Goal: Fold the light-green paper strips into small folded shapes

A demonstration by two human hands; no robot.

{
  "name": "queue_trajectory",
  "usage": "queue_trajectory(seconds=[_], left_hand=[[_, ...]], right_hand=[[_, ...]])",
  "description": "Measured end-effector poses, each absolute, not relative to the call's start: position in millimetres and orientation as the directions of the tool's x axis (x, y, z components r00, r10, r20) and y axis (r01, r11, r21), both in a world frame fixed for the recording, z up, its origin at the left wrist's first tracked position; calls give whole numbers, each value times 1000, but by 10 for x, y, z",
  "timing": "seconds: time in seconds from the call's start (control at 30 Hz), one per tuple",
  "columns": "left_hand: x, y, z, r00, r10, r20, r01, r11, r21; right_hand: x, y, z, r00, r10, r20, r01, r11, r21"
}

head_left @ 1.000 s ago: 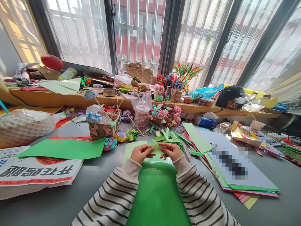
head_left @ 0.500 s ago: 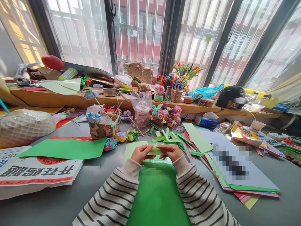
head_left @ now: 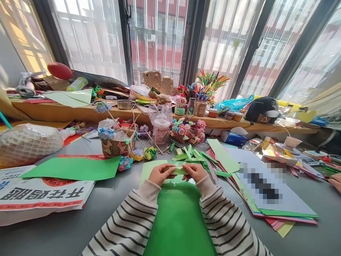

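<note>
Light green paper piece [head_left: 180, 171] is seen near the middle of the head camera view, held between the left hand [head_left: 160, 174] and the right hand [head_left: 196, 173] of the person. The fingers of the left hand are closed on its left end, and those of the right hand pinch its right end. Whether the piece is folded, I cannot tell with certainty. Beyond the left hand, a pale green sheet [head_left: 149, 168] lies on the grey tabletop [head_left: 112, 227], and nearer to the person there is a glossy green surface [head_left: 181, 217]. Behind the right hand is a loose heap of cut green strips [head_left: 188, 153]. To the left stands a brown basket [head_left: 117, 148], and just beside it lies a yellow-green paper flower [head_left: 150, 153]. Farther left, a bright green sheet [head_left: 71, 169] lies partly over a printed bag [head_left: 48, 199]. To the right is a stack of coloured papers [head_left: 290, 199], its top sheet whitish. At the right edge, a part of another person's hand [head_left: 336, 182] is visible.
</note>
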State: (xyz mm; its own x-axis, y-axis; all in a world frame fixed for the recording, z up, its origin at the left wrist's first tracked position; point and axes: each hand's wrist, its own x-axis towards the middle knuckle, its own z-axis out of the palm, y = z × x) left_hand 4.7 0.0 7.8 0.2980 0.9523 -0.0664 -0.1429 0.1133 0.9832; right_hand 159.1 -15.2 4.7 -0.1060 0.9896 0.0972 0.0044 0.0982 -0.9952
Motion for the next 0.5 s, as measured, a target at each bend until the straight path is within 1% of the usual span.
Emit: queue_trajectory(seconds=[0.17, 0.33, 0.5], left_hand=[[46, 1, 61, 301, 949, -96, -152, 147, 977], [57, -31, 102, 265, 957, -119, -167, 167, 972], [65, -32, 115, 290, 942, -169, -132, 215, 968]], right_hand=[[1589, -168, 58, -95, 992, 78, 5, 79, -997], [1591, -178, 67, -151, 986, 67, 0, 68, -998], [1599, -174, 67, -156, 985, 75, 5, 77, -997]])
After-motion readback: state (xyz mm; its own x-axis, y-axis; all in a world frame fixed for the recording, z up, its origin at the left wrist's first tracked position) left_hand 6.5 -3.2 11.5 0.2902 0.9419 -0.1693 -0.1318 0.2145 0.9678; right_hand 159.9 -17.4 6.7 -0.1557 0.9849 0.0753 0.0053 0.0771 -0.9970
